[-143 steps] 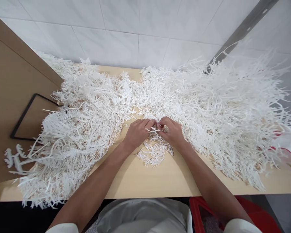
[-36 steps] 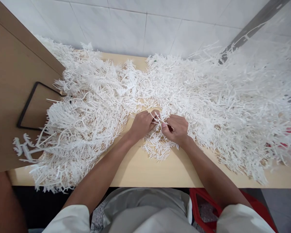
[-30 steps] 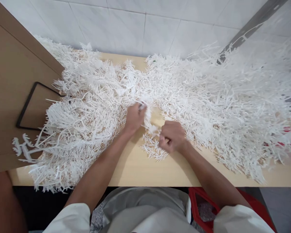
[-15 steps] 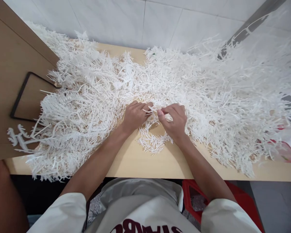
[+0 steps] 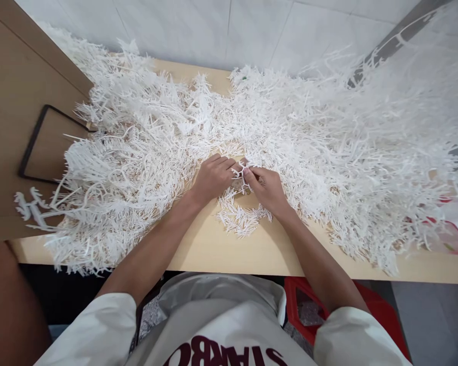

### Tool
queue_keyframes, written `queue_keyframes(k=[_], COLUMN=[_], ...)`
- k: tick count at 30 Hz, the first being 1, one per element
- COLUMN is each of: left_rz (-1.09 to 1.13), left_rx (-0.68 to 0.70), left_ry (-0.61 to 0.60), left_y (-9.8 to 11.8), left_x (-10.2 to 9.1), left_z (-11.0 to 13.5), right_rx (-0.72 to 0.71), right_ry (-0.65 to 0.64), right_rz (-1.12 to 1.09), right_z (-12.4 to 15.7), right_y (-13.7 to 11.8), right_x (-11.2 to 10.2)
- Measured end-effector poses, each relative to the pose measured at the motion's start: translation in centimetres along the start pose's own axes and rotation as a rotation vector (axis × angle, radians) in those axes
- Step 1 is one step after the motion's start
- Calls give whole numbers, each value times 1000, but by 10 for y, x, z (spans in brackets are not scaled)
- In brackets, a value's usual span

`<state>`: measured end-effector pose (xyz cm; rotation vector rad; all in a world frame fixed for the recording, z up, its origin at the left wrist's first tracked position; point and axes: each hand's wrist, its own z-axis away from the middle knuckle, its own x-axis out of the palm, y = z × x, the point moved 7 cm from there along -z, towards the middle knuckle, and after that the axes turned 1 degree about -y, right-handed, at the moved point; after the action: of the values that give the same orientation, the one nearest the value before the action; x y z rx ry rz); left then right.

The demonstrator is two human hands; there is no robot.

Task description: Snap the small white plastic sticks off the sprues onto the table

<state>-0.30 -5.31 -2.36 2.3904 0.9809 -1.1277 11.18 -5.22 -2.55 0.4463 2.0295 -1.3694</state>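
Between my two hands is a small white branching plastic piece (image 5: 243,172), thin and forked. My right hand (image 5: 267,189) pinches it between thumb and forefinger. My left hand (image 5: 216,177) is closed at the piece's left side, its fingertips partly hidden behind the white branches. Just below them lies a small pile of loose white bits (image 5: 238,218) on the light wooden table (image 5: 198,249). A large heap of similar white branching pieces (image 5: 133,152) spreads to the left of my hands, and another white heap (image 5: 347,147) to the right.
A brown panel (image 5: 19,101) with a black metal frame (image 5: 32,145) stands at the left. Behind the table rises a tiled wall (image 5: 198,30). Pink-edged clear plastic (image 5: 456,234) lies at the far right. Under the table's front edge is a red stool (image 5: 377,305).
My right hand has moved left, closer to my left hand, and its fingers have drawn together on the white piece. My left hand has barely moved. The view has shifted slightly.
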Motion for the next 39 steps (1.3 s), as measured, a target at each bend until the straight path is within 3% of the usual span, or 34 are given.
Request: queue_keyframes(k=[5,10,12,15,16,18,21,23,25,27,32,34,39], left_rz=[179,404,456,481,511,603,752,851,952,1031,1144,1163,1119], left_rx=[-188,-306,-467,-779,-804,-749,-670,-703,-749,-762,-689,-666,-628], left_ry=[-4,-1,39,181,200,150,33,17,-2,-57,-207,-229,-228], left_y=[-15,-26,-40,-62,-63,-58,-48,-46,-44,-39,-23,-20,-18], left_x=[5,10,9,3,2,4,8,9,11,13,18,19,19], left_z=[3,6,8,17,17,11,5,5,6,5,3,2,2], right_rx=[-27,-148,-259,-556,-628,-681,-542,-301,-46,92,73,93,126], right_ry=[-63,-77,-127,-251,-224,-33,328,527,639,600,155,43,58], right_rz=[-101,-86,-122,-101,-56,-5,-9,-44,-124,-217,-318,-360,-443], right_z=[-1,6,14,36,41,43,35,26,20,13,-3,-3,-3], right_y=[-4,-25,-43,-79,-85,-87,-61,-32,-4,11,8,10,23], right_x=[0,-1,8,29,30,21,-10,-30,-43,-43,-18,-10,-9])
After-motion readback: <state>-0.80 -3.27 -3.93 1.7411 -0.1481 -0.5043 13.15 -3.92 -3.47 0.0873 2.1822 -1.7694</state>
